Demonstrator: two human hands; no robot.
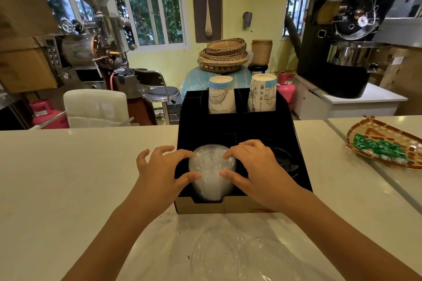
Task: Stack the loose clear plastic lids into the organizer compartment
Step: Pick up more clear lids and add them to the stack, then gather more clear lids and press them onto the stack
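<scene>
at the organizer's (294,143) front-left compartment, a lid stack (211,171) is pinched between left hand (159,173) and right hand (258,166), axis upright. loose lids (230,255) are seen nearer on the table (68,178), midway between both arms.

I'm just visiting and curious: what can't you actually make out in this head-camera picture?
- How many lids are in the clear stack: they blur together, and both hands cover its sides.
- The loose lids on the counter: cut off by the bottom edge.
- The dark lids in the right compartment: partly hidden by the right hand.
</scene>
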